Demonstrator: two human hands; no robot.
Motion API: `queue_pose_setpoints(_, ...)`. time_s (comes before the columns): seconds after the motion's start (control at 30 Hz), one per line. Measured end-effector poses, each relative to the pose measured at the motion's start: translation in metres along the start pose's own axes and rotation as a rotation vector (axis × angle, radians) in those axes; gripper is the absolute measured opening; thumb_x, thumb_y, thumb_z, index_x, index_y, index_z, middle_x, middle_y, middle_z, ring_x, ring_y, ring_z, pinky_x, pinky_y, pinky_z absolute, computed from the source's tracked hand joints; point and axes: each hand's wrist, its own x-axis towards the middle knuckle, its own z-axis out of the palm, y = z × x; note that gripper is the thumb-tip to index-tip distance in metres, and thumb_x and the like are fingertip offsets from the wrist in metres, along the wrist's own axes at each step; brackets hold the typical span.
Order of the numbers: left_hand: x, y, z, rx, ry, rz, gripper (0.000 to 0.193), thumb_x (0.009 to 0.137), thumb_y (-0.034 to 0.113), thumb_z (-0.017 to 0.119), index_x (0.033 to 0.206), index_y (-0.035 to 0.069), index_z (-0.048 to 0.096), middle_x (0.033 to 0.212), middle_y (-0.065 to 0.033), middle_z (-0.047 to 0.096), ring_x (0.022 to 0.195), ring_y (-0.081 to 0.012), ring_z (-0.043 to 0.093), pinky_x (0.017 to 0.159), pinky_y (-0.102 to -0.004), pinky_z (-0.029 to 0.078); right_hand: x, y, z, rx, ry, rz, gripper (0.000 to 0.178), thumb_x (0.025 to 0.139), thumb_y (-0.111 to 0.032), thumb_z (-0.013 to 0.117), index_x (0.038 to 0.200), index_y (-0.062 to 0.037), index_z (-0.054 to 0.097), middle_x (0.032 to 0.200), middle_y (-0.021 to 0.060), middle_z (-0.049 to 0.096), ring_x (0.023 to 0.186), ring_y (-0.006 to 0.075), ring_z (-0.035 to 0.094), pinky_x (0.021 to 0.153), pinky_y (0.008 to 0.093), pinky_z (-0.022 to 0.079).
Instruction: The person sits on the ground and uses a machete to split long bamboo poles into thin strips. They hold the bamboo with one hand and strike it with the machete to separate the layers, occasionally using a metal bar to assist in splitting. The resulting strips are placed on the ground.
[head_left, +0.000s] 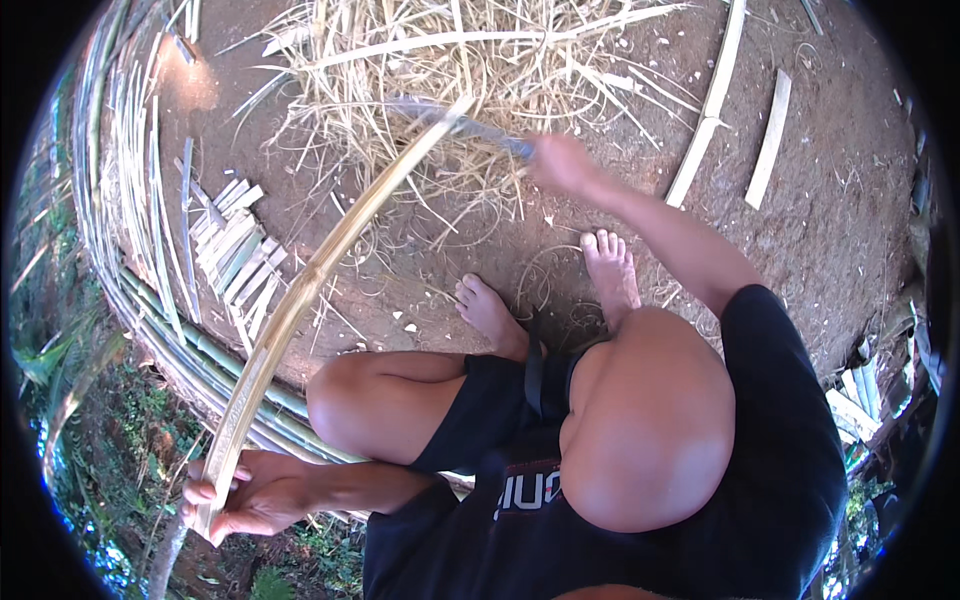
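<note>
A long split bamboo strip (317, 270) runs slantwise from the lower left up to the top middle, its pale inner face and a node showing. My left hand (250, 492) grips its near end, fingers wrapped round the edges. In my right hand (562, 164), closed on the handle, is a long-bladed knife (488, 132), slightly blurred. The blade lies across the strip's far end; whether it bites into the bamboo I cannot tell. Beneath them spreads a heap of thin bamboo shavings (400, 90).
Short bamboo slats (238, 245) are piled at the left, beside long thin strips (150, 190) and green bamboo poles (215, 352). Two pale strips, a longer one (712, 110) and a shorter one (769, 140), lie at the right on bare soil. My bare feet (610, 265) rest near the shavings.
</note>
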Motion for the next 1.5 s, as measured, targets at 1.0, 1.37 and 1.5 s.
queue_pose_setpoints(1.0, 0.003, -0.005, -0.004, 0.018, 0.121, -0.018, 0.027, 0.093, 0.035, 0.058, 0.097, 0.008, 0.052, 0.084, -0.0011, 0.049, 0.071, -0.0132, 0.044, 0.06, -0.0246, 0.038, -0.03, -0.05, -0.01, 0.136, -0.009, -0.183, 0.012, 0.08, 0.002, 0.053, 0.091, 0.0007, 0.058, 0.05, 0.0057, 0.047, 0.038, 0.0113, 0.045, 0.029, 0.0251, 0.035)
queue_pose_setpoints(1.37, -0.001, -0.004, -0.006, 0.007, 0.092, -0.036, 0.034, 0.094, 0.036, 0.056, 0.106, 0.004, 0.05, 0.087, -0.002, 0.05, 0.068, -0.0135, 0.043, 0.056, -0.0225, 0.036, 0.002, -0.054, -0.002, 0.28, 0.051, -0.124, 0.018, 0.079, -0.002, 0.055, 0.096, -0.0003, 0.06, 0.05, 0.0057, 0.049, 0.037, 0.0104, 0.044, 0.028, 0.0255, 0.032)
queue_pose_setpoints(1.5, -0.004, -0.01, 0.007, 0.067, 0.276, 0.003, 0.032, 0.095, 0.036, 0.055, 0.104, 0.006, 0.051, 0.087, -0.0023, 0.051, 0.067, -0.0134, 0.042, 0.056, -0.0228, 0.036, -0.005, -0.067, -0.029, 0.182, -0.111, 0.011, 0.018, 0.081, 0.0, 0.051, 0.097, -0.0005, 0.06, 0.05, 0.0063, 0.047, 0.038, 0.0094, 0.042, 0.027, 0.0249, 0.029)
